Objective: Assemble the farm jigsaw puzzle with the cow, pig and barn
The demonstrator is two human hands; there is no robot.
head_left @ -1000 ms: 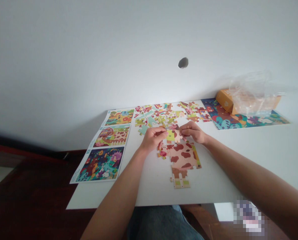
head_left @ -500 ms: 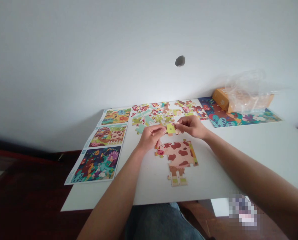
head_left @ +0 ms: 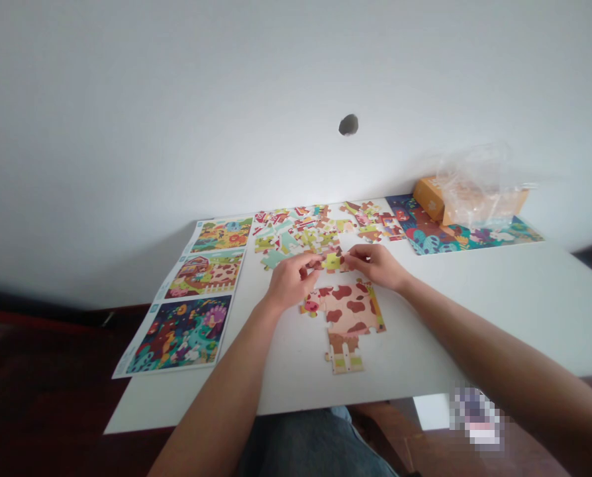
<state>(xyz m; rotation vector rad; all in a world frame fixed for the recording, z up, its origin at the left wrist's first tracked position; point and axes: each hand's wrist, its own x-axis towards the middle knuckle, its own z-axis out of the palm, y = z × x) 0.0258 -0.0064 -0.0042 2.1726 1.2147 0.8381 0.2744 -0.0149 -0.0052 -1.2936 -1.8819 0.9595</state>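
A small yellow-green puzzle piece is held up between my two hands, just above the joined cow puzzle. My left hand is closed in a pinch at its left edge. At its right edge, my right hand pinches with thumb and forefinger, partly hiding what looks like a brown-and-cream part. The joined section shows a cow's head, a spotted body and two legs. Behind my hands lie several loose puzzle pieces, overlapping in a heap.
A sheet with three reference pictures lies at the table's left. Back right, an orange box and a clear plastic bag rest on a dark forest picture. The white table meets a wall with a hole.
The view has shifted slightly, so everything on the table sits a little further left. Both hands keep hold of the yellow-green puzzle piece, which has tilted slightly between them.
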